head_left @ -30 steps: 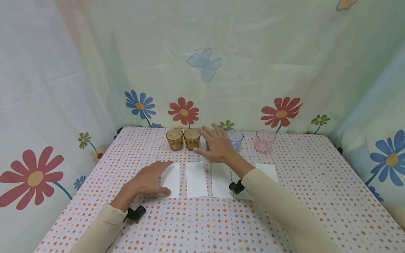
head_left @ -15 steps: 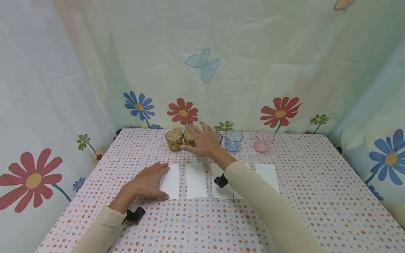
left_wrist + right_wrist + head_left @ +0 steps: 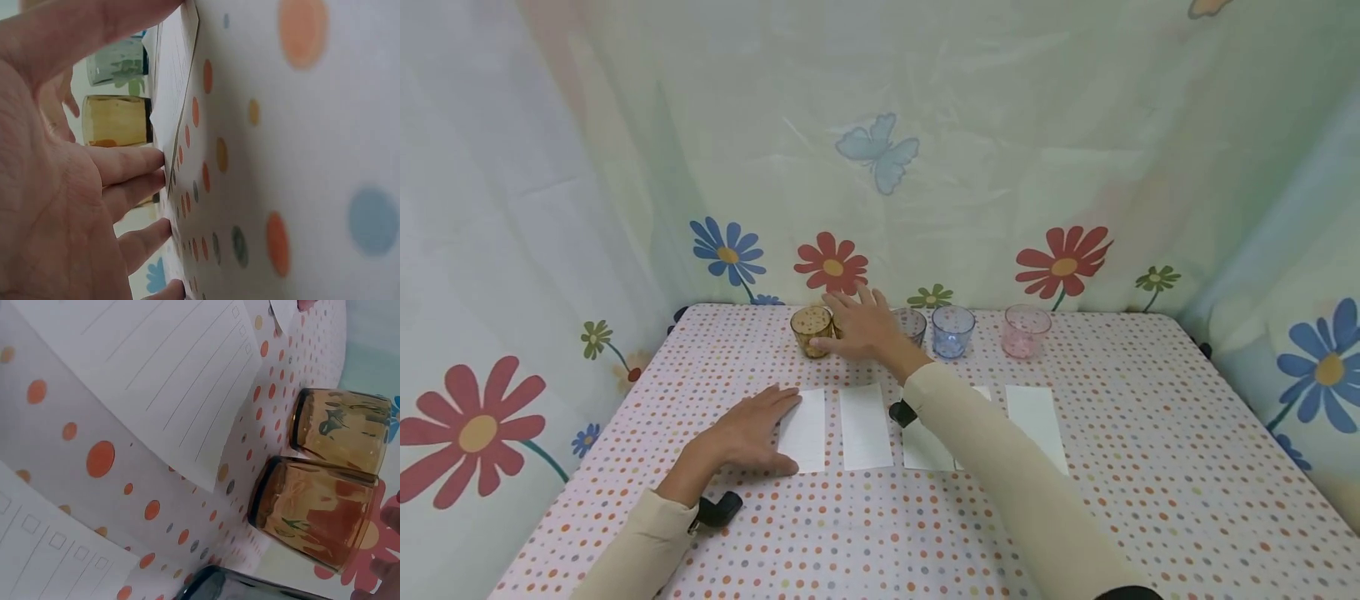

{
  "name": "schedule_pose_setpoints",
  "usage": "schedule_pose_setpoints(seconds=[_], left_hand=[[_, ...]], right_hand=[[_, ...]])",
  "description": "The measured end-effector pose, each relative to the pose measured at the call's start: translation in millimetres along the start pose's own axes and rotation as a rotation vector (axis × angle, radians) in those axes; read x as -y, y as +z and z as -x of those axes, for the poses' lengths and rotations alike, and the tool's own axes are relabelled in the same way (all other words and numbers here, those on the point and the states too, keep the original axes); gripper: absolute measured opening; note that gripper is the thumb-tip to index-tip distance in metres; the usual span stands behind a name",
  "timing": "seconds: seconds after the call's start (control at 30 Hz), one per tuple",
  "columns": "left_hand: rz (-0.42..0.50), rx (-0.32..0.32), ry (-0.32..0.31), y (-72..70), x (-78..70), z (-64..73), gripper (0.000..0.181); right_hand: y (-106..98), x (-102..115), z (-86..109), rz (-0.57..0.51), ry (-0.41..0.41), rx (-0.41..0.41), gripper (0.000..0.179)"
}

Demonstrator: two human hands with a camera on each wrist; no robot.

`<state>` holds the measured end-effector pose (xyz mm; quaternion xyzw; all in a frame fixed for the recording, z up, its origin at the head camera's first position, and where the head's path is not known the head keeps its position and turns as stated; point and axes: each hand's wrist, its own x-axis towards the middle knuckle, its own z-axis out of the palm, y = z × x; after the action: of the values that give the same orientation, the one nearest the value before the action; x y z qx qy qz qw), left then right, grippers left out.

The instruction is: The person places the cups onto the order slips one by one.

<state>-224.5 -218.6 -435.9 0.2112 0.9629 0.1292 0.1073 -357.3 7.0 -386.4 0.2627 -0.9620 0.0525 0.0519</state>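
Observation:
My right hand [image 3: 867,329] is spread over the second amber glass [image 3: 315,512], hiding most of it in the head view. In the right wrist view its fingertips show close to that glass's rim, apart from it. The first amber glass [image 3: 809,332] stands just to the left, overlapped by my thumb. A grey glass [image 3: 912,325] stands to the right of the hand. My left hand [image 3: 752,433] rests with fingers extended at the left edge of the leftmost lined paper sheet [image 3: 803,433]. In the left wrist view its fingertips [image 3: 159,231] meet the tablecloth beside this sheet [image 3: 175,62].
A blue glass [image 3: 953,333] and a pink glass [image 3: 1027,333] continue the row at the back. More white sheets [image 3: 865,427] lie side by side in front of the glasses, the far right one [image 3: 1036,421] partly under my right sleeve. A patterned curtain [image 3: 970,167] hangs behind the dotted table [image 3: 1150,467].
My right hand has moved left, from in front of the grey glass to the second amber glass; the grey and blue glasses are uncovered. My left hand has settled slightly, otherwise staying in place.

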Motion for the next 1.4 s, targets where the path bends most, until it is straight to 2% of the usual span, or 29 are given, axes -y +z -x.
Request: schedule_pose_setpoints(seconds=[0.13, 0.4, 0.6, 1.0, 1.4], left_hand=[[0.024, 0.014, -0.002, -2.5, 1.7, 0.6, 0.108], [0.041, 0.021, 0.018, -1.8, 2.5, -0.4, 0.109], [0.030, 0.027, 0.009, -3.6, 3.7, -1.7, 0.110], [0.050, 0.038, 0.010, -0.1, 3.8, -3.6, 0.110], [0.050, 0.036, 0.004, -0.8, 1.6, -2.0, 0.110]], right_hand=[[-0.7, 3.9, -4.7, -0.031, 0.021, 0.029, 0.093], [0.5, 3.8, -11.8, -0.023, 0.095, 0.060, 0.094], [3.1, 7.1, -18.4, -0.045, 0.094, 0.071, 0.095], [12.5, 18.8, -28.4, 0.040, 0.052, 0.095, 0.091], [15.8, 23.4, -30.1, 0.045, 0.090, 0.077, 0.084]])
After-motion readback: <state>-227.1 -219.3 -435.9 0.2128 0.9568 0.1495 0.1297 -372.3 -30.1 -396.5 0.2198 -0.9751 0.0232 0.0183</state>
